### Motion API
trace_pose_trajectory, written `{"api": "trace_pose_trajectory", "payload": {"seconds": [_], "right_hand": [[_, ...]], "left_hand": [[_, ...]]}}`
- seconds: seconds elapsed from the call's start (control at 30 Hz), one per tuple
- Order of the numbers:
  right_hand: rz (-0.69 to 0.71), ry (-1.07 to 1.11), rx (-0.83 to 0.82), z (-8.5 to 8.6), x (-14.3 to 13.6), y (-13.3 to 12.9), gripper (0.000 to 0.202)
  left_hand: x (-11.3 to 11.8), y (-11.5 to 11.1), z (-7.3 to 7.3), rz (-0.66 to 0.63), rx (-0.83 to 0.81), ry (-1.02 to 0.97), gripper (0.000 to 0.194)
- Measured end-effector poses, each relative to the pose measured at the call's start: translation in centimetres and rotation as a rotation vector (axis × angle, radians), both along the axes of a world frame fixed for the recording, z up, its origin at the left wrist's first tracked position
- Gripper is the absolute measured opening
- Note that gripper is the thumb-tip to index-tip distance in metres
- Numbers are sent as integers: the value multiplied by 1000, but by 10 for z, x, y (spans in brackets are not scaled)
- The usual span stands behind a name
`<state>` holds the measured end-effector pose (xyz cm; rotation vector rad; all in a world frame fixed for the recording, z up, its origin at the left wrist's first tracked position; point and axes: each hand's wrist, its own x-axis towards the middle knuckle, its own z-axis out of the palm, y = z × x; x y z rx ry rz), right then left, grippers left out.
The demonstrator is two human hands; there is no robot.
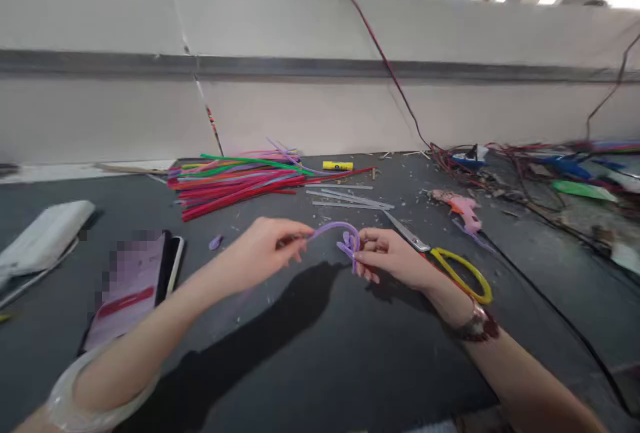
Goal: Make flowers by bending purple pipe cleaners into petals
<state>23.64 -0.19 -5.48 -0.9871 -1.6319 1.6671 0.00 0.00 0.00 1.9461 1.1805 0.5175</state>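
Note:
Between my hands a purple pipe cleaner [336, 225] arches above the dark tabletop. My left hand [270, 249] pinches its free length between thumb and fingers. Over on the other side, my right hand [384, 253] is closed on the bent, looped part of the same pipe cleaner. The loops stick out to the left of the right fingertips. Scissors with yellow handles [463, 274] lie just beyond my right hand and wrist, blades pointing away. A small purple piece [215, 242] rests on the table left of my left hand.
Many coloured pipe cleaners [240, 183] lie piled at the back, near clear glue sticks [350, 199] and a yellow battery-like cylinder [337, 166]. A pink glue gun [463, 209] with a black cord sits at right. A phone [130, 286] and a white object [43, 239] lie left. A low wall [300, 113] borders the table.

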Motion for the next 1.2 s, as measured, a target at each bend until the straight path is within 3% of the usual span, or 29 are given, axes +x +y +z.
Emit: {"api": "trace_pose_trajectory", "payload": {"seconds": [0.2,0.3,0.43,0.57,0.67,0.77,0.9,1.2], "right_hand": [[-51,241,-198,-15,0,-1,13],[-64,274,-214,-22,-1,0,11],[-58,269,-247,-27,-4,-1,12],[-64,240,-240,-31,-9,-3,13],[-59,195,-222,-34,-12,-5,15],[-39,177,-235,-36,-15,-7,16],[-40,184,-250,-37,-16,-7,18],[-128,259,-305,-36,-14,-5,21]], "left_hand": [[32,-30,-41,-161,-532,-268,48],[39,-36,-65,-264,-700,-442,64],[42,-37,-82,-272,-652,-546,69],[42,-37,-86,-188,-510,-503,51],[42,-34,-90,-49,-425,-483,30],[43,-31,-94,53,-404,-505,29],[45,-29,-96,53,-384,-477,31],[44,-28,-96,-8,-617,-569,29]]}}
